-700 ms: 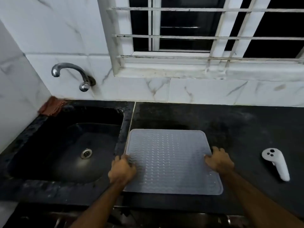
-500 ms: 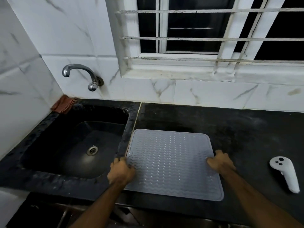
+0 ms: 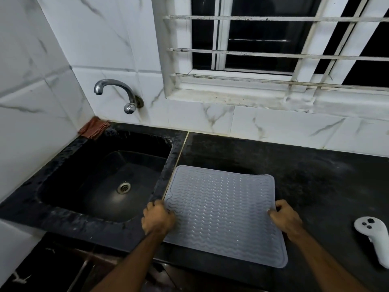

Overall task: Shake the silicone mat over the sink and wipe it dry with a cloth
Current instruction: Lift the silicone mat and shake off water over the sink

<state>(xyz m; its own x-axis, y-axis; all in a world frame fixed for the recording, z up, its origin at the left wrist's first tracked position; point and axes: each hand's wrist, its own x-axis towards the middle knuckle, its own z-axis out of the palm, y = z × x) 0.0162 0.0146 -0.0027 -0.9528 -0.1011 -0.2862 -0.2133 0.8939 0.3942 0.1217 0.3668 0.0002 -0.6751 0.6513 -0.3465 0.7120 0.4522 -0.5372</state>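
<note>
A grey silicone mat (image 3: 223, 211) with a wavy ribbed surface lies on the black counter just right of the sink (image 3: 63, 157). My left hand (image 3: 157, 218) grips the mat's left edge with curled fingers. My right hand (image 3: 287, 220) grips its right edge the same way. The mat's far edge bows slightly between the two hands. A reddish-brown cloth (image 3: 92, 127) lies bunched at the sink's far left corner, against the wall.
A chrome tap (image 3: 117, 91) juts from the tiled wall above the sink. A white handheld controller (image 3: 374, 239) lies on the counter at the right. A barred window fills the wall behind. The counter's front edge runs under my forearms.
Both hands have closed tighter on the mat's side edges, and the mat has begun to bow and lift at its sides. The camera has shifted right and nearer.
</note>
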